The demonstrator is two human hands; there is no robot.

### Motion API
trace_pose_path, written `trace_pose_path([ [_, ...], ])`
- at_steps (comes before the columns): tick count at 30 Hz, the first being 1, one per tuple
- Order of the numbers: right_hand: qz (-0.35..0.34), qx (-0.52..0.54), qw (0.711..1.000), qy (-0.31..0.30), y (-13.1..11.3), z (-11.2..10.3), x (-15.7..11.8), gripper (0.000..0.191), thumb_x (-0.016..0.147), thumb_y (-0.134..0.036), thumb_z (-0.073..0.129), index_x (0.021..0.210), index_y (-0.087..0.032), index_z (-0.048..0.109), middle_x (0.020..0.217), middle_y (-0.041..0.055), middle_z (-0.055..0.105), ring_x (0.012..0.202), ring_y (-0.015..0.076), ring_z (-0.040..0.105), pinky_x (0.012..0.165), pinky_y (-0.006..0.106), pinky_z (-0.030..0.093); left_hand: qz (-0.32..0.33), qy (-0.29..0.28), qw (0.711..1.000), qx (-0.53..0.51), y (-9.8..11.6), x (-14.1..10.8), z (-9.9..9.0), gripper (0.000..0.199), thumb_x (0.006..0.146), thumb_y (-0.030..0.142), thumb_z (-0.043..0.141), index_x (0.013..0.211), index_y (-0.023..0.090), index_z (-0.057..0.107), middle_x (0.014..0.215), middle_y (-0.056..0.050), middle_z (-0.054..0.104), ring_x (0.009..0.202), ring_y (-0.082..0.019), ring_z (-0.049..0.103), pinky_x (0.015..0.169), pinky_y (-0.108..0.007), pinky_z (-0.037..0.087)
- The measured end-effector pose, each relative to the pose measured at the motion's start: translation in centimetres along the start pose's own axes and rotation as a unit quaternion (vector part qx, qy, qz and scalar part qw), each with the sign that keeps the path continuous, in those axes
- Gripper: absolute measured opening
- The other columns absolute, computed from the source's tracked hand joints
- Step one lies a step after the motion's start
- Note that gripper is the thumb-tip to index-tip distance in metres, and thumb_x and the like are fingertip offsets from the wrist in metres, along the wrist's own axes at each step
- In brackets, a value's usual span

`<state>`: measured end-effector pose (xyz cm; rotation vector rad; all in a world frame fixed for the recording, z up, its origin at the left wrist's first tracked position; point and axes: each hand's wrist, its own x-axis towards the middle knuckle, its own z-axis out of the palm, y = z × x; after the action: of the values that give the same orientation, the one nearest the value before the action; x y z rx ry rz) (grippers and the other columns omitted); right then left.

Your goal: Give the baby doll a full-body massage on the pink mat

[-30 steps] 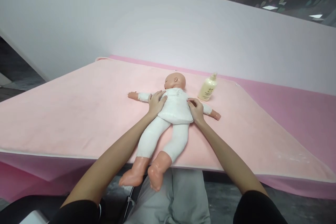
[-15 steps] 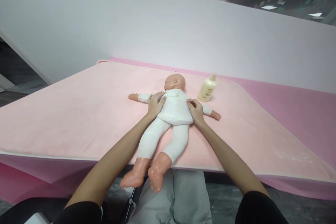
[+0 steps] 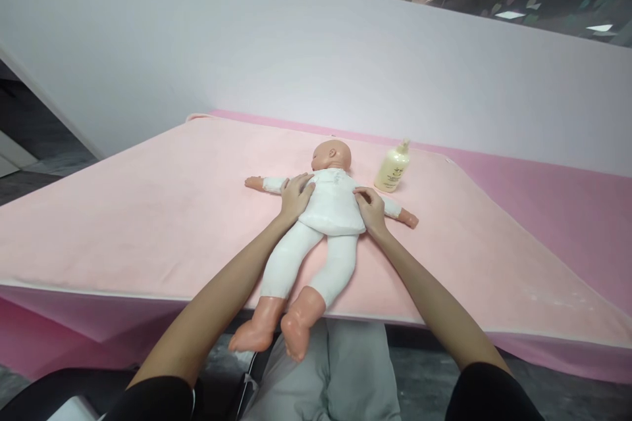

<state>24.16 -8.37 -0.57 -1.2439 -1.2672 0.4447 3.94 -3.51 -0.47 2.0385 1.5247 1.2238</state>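
A baby doll (image 3: 332,207) with a white cloth body lies on its front, arms spread, its head turned left and its feet poking past the near table edge. Against the left side of its torso rests my left hand (image 3: 296,196), open, fingers stretched out flat and thumb on the cloth. On the opposite side, my right hand (image 3: 370,210) is closed, fingers curled with thumb and forefinger together at the edge of the torso. How much cloth is between those fingers is hard to see. A pale yellow pump bottle (image 3: 392,168) stands just beyond the doll's right arm.
A pink towel (image 3: 148,210) covers most of the table, with a darker pink surface (image 3: 557,217) showing at the right. Behind it rises a white partition (image 3: 296,52). My legs (image 3: 360,368) are under the near edge, and a black chair part (image 3: 59,388) sits at lower left.
The view has shifted very slightly, so everything appears a little farther right. Both hands keep their places on the doll, and the bottle stands where it was.
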Motion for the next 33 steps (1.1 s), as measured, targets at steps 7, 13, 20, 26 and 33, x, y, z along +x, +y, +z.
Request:
trace_pose_path([
  [7,0.019,0.029,0.999,0.031,-0.1,0.3,-0.3,0.017,0.069,-0.031,0.052,0.077,-0.020,0.062,0.090,0.0054,0.066,0.094,0.0213,0.060,0.096,0.039,0.044,-0.004,0.008,1.000,0.001,0.1,-0.1,0.1,0.036,0.091,0.031,0.039,0.117,0.026,0.063,0.129,-0.003,0.062,0.127,-0.020,0.050,0.114,-0.046,0.023],
  [13,0.220,0.154,0.951,0.155,-3.0,1.9,-3.8,0.032,0.066,-0.033,0.055,0.096,-0.022,0.054,0.107,0.0060,0.062,0.100,0.0224,0.060,0.090,0.037,0.050,-0.036,0.035,0.999,0.010,0.3,0.1,0.8,0.041,0.084,0.017,0.036,0.111,0.026,0.065,0.123,-0.002,0.066,0.122,-0.020,0.054,0.112,-0.045,0.025],
  [20,0.279,0.140,0.947,0.072,-3.2,0.9,-3.2,0.056,0.062,-0.037,0.070,0.111,-0.026,0.044,0.120,0.0100,0.059,0.104,0.0246,0.062,0.084,0.037,0.055,-0.081,0.092,0.992,0.000,1.6,0.1,2.0,0.042,0.079,0.011,0.036,0.106,0.023,0.065,0.116,-0.003,0.069,0.116,-0.020,0.058,0.114,-0.046,0.022],
  [26,0.224,0.078,0.971,0.042,-0.8,-0.4,-0.8,0.050,0.059,-0.042,0.074,0.101,-0.024,0.054,0.112,0.0074,0.063,0.100,0.0237,0.062,0.084,0.038,0.053,-0.069,0.102,0.992,0.005,2.0,-0.1,2.3,0.040,0.081,0.013,0.036,0.106,0.024,0.064,0.120,-0.003,0.067,0.120,-0.020,0.054,0.116,-0.047,0.020],
  [33,0.230,0.036,0.973,0.008,-1.1,-1.3,0.2,0.039,0.063,-0.040,0.070,0.094,-0.021,0.055,0.103,0.0076,0.064,0.094,0.0231,0.062,0.084,0.036,0.051,-0.035,0.097,0.994,0.033,1.8,-0.1,2.1,0.038,0.084,0.016,0.036,0.109,0.025,0.063,0.125,-0.004,0.064,0.122,-0.022,0.052,0.114,-0.048,0.022],
])
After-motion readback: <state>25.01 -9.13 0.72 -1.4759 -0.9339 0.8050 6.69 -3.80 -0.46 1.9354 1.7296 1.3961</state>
